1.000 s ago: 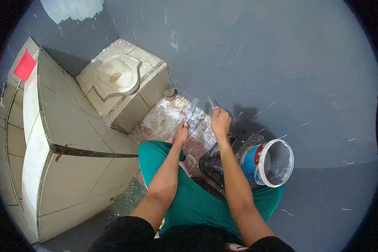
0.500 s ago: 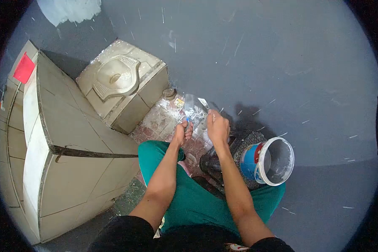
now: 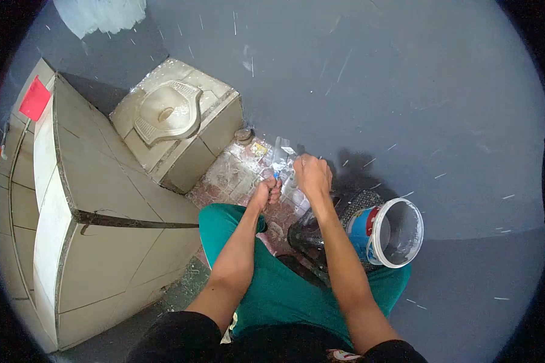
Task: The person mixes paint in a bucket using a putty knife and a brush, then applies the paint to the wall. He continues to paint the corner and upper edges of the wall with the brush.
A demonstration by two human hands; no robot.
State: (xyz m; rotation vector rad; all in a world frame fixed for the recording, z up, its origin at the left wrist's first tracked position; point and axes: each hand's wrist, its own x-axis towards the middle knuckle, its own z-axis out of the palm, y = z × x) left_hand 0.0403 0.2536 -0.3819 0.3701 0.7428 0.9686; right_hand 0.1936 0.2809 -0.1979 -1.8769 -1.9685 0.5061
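Grey coating covers nearly all of the wall [image 3: 375,78], broken by thin white flecks and by one ragged white patch [image 3: 100,15] at its upper left corner. By that look, the broad covering is largely done, and the patch and the flecks are what is left. To the left stands a beige tiled tank [image 3: 103,181] with a red tag [image 3: 35,98] near its far end. Beyond it, in the corner, a squat pan [image 3: 166,109] sits in a raised tiled block. The strip of floor [image 3: 236,175] between that block and the wall is smeared white. The person crouches over it in green trousers [image 3: 272,284]. A blue bucket [image 3: 393,233] with a white rim lies tilted at the foot of the wall beside the right knee, its inside smeared pale. I cannot tell how much is in it. The left hand [image 3: 266,192] is closed in a fist round the blue handle of a broad knife [image 3: 278,154], blade upward, low before the wall. The right hand [image 3: 312,175], just beside it, is curled shut on a small knife [image 3: 289,150]. That blade meets the broad one, as if paste were being scraped between them. What lies on either blade is too small to make out.
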